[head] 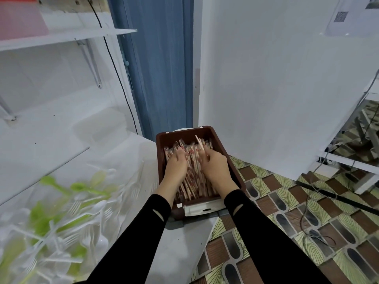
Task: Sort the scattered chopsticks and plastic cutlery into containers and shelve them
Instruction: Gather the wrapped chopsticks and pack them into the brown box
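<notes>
Inside the bin (184, 133), right hand (215, 169) seemingly pinches chopstick (199, 142).

The person wears a black long-sleeved top of smooth, close-fitting cloth. The left black sleeve (143, 232) and the right black sleeve (264, 232) both reach to the wrist. Near each cuff the cloth has a short oval slit (158, 213), like a thumb hole. The left hand (175, 168) and the right hand (216, 168) are uncovered.

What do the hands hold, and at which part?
The right hand pinches one thin pale wooden chopstick near its lower end. The left hand rests on the wrapped chopsticks; whether it grips any cannot be told.
</notes>
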`<state>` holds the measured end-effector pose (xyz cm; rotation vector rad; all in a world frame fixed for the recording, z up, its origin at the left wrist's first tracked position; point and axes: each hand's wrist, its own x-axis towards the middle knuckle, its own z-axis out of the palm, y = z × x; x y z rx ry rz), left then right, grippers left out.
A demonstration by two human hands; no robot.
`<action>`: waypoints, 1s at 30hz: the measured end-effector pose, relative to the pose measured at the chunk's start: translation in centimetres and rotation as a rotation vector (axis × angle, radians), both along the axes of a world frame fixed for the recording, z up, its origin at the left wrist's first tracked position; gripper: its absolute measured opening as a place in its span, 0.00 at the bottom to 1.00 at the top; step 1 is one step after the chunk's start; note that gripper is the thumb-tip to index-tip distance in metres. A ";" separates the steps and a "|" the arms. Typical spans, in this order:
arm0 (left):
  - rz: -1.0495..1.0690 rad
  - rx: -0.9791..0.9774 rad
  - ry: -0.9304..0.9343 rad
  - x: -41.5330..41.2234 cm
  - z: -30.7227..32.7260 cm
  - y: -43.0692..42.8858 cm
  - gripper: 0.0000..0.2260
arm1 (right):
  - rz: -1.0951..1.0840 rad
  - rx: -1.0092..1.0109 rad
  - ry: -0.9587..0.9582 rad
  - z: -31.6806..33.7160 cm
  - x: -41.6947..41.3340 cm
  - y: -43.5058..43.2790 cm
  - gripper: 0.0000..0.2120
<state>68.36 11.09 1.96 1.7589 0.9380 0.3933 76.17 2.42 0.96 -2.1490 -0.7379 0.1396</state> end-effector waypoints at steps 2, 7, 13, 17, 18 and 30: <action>-0.007 -0.034 0.018 -0.2 0.5 -0.2 0.27 | 0.019 0.139 0.197 0.6 0.0 -0.2 0.19; 0.033 -0.013 -0.073 0.0 0.4 -0.2 0.29 | 0.090 0.129 0.250 0.3 -0.1 -0.1 0.21; -0.129 -0.018 0.086 -0.1 0.3 -0.9 0.35 | 0.065 -0.193 -0.170 -0.3 -0.6 -0.1 0.19; -0.307 0.229 0.396 0.4 -1.4 -0.5 0.24 | 0.114 -0.565 -0.283 -0.4 -1.3 0.1 0.18; -0.328 0.271 0.429 0.5 -1.9 -0.2 0.22 | 0.116 -0.576 -0.277 -0.5 -1.3 0.0 0.18; -0.140 0.244 0.176 0.7 -2.2 0.7 0.22 | -0.007 -0.431 -0.288 -0.5 -0.8 -0.1 0.14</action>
